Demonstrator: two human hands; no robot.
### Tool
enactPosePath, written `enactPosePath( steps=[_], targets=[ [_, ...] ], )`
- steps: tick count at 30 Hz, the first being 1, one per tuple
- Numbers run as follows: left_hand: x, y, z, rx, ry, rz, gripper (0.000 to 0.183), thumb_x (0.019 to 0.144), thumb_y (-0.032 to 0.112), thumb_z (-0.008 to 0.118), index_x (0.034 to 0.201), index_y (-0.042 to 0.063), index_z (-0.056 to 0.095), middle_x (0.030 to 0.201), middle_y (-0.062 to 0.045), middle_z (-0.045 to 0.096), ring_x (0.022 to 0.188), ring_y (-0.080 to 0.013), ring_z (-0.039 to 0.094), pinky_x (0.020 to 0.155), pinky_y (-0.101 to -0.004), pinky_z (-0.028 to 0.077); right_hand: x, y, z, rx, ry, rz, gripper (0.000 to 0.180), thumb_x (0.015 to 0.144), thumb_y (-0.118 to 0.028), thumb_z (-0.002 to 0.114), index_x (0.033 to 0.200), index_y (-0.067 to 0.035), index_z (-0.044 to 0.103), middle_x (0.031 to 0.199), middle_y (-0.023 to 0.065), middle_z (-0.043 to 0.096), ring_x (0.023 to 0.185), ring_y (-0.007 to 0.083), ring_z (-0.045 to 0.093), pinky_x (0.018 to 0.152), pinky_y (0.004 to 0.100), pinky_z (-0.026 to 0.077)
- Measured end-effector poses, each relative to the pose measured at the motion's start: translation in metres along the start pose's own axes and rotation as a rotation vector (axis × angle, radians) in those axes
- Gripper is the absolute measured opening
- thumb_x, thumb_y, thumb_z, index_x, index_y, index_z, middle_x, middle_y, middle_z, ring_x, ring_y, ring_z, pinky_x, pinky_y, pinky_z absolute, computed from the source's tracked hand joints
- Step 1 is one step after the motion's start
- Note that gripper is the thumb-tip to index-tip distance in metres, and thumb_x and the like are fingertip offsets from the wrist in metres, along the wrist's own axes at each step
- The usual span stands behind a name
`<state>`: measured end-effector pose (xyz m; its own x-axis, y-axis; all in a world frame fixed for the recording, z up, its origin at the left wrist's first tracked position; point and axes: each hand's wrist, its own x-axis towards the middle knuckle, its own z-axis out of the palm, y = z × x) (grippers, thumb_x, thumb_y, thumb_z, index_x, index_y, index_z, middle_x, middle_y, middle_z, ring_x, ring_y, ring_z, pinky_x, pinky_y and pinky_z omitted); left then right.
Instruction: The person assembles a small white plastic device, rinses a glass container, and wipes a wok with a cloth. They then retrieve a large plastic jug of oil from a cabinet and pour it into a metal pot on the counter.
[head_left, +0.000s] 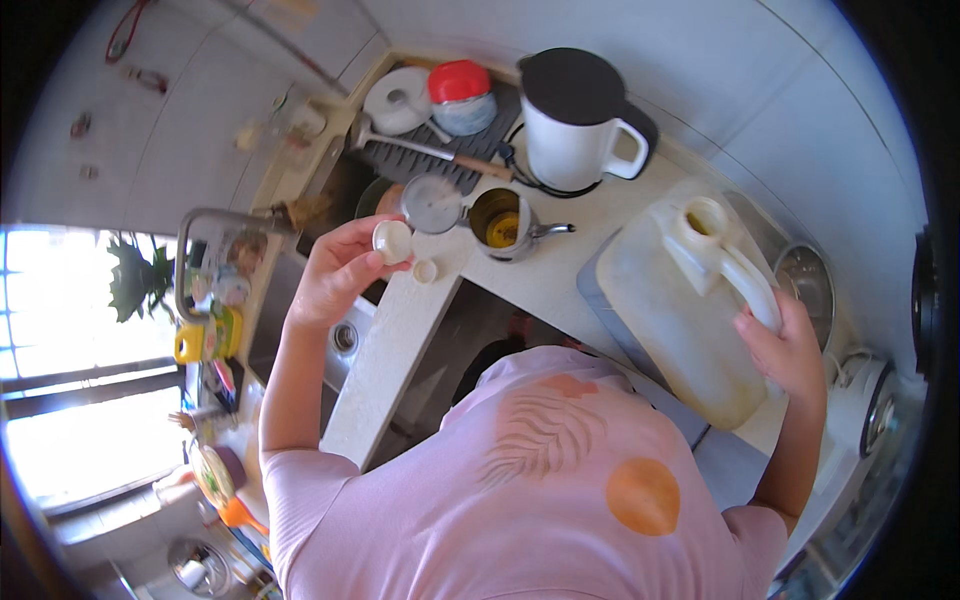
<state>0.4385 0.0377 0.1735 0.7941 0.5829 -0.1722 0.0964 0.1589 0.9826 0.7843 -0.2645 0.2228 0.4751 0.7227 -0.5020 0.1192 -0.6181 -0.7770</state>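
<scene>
My left hand (341, 270) pinches a small white screw cap (392, 241) between thumb and fingers, above the counter's edge. My right hand (784, 345) grips the handle of a large translucent plastic jug (675, 315), whose mouth is uncapped. The jug leans over the right part of the counter. Between my hands stands a metal oil pot (501, 225) with a thin spout; yellowish liquid shows at its bottom. Beside the pot is a round lid (433, 204), apparently swung back from its rim. A small pale ring (424, 271) lies on the counter near my left fingers.
Behind the pot are a white electric kettle (570, 127) with a dark lid, a wooden-handled utensil (442, 156) on a grey mat, and a red-topped jar (461, 97). At left lie the sink (344, 341) and faucet (184, 262). A metal bowl (806, 289) stands right of the jug.
</scene>
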Motion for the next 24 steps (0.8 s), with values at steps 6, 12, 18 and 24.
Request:
enactPosePath(
  steps=[6,12,18,24],
  targets=[
    [-0.055,-0.107,-0.033,0.499,0.421,-0.139,0.04,0.074,0.0,0.067,0.111,0.0,0.054,0.092,-0.007,0.061,0.083,-0.0127,0.06,0.074,-0.0256,0.051,0.004,0.006,0.002,0.1,-0.019,0.001,0.014,0.082,-0.015,0.06,0.083,-0.006,0.049,0.054,-0.0046,0.044,0.036,0.0017,0.035,0.033,0.0193,0.026],
    [-0.07,-0.211,-0.055,0.856,0.539,-0.16,0.037,0.069,0.009,0.072,0.102,0.002,0.058,0.089,-0.01,0.063,0.076,-0.0153,0.062,0.07,-0.029,0.052,0.005,0.016,-0.001,0.165,0.007,-0.017,0.015,0.084,-0.014,0.059,0.086,-0.006,0.047,0.052,-0.0044,0.042,0.034,0.0014,0.033,0.031,0.0183,0.024],
    [-0.053,-0.219,-0.057,0.418,0.623,-0.202,0.037,0.067,0.01,0.071,0.101,0.004,0.058,0.091,-0.012,0.062,0.074,-0.0226,0.06,0.067,-0.0325,0.05,0.005,0.023,-0.002,0.15,0.021,-0.04,0.016,0.086,-0.016,0.057,0.09,-0.007,0.045,0.05,-0.0051,0.037,0.032,0.0014,0.029,0.028,0.0182,0.023],
    [-0.021,-0.218,-0.037,0.751,0.63,0.096,0.042,0.067,0.008,0.07,0.107,0.006,0.058,0.094,-0.01,0.062,0.075,-0.0241,0.058,0.069,-0.0337,0.048,0.003,0.023,-0.001,0.107,0.073,-0.046,0.02,0.085,-0.021,0.059,0.09,-0.007,0.045,0.05,-0.0054,0.037,0.032,0.0014,0.029,0.029,0.0184,0.022]
  ],
)
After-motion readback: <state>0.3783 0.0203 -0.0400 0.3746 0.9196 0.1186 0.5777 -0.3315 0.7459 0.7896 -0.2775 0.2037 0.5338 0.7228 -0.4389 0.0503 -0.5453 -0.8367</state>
